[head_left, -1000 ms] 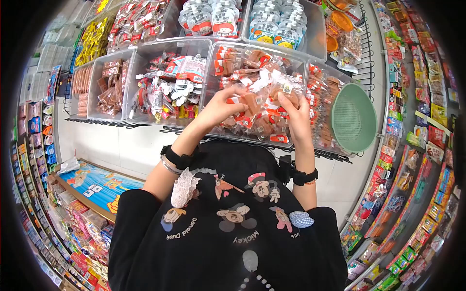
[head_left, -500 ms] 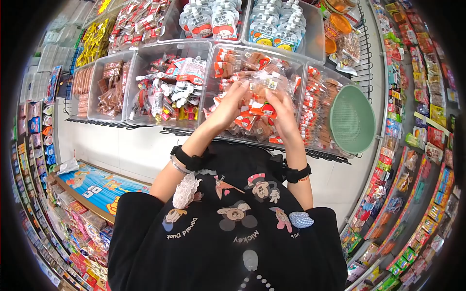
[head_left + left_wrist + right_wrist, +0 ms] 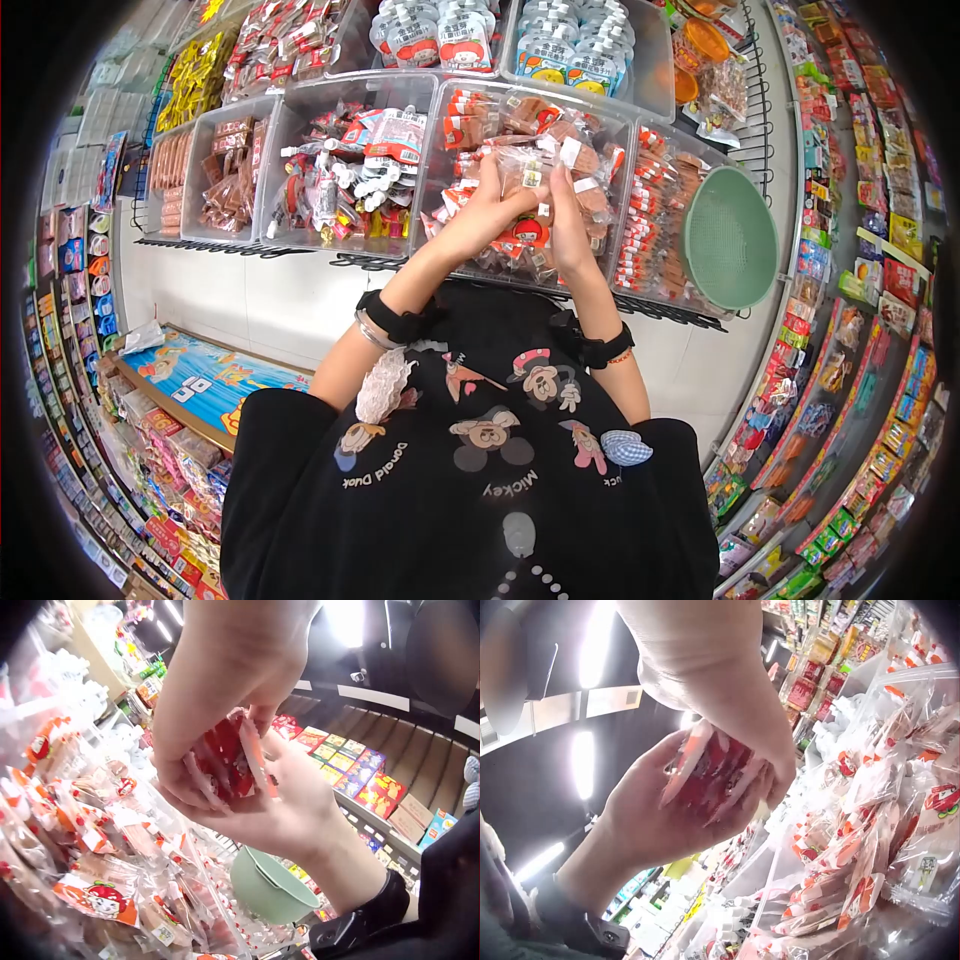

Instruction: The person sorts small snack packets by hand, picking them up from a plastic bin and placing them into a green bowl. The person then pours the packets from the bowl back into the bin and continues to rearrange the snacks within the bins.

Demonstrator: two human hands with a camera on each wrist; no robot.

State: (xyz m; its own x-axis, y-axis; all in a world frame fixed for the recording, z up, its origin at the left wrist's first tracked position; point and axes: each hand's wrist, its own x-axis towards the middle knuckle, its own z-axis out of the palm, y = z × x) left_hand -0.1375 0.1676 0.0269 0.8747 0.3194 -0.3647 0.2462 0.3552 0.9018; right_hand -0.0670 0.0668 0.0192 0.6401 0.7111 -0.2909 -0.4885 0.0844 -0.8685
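Between my two hands is a bunch of clear-wrapped snack packets (image 3: pixel 229 761) with red and orange printing, seen edge-on in both wrist views. My left hand (image 3: pixel 492 212) curls round the bunch from the left side. From the other side my right hand (image 3: pixel 568 228) grips it, with its thumb pointing up. The hands meet closely at the bunch, above a clear plastic bin (image 3: pixel 432 150) filled with similar packets. In the left wrist view, loose packets (image 3: pixel 97 896) with a strawberry-character print lie below the hands. Palms and fingers hide much of the held bunch.
A green basket (image 3: pixel 730 240) stands at the right end of the bins. To the left, another bin holds white-capped pouches (image 3: pixel 350 190). Behind are bins of spouted drink pouches (image 3: pixel 570 50). A black wire rack edge (image 3: pixel 670 315) runs along the front.
My hands have come together from wider apart, my right hand moving left and both closing round the bunch of packets. The bins and basket stay in place.
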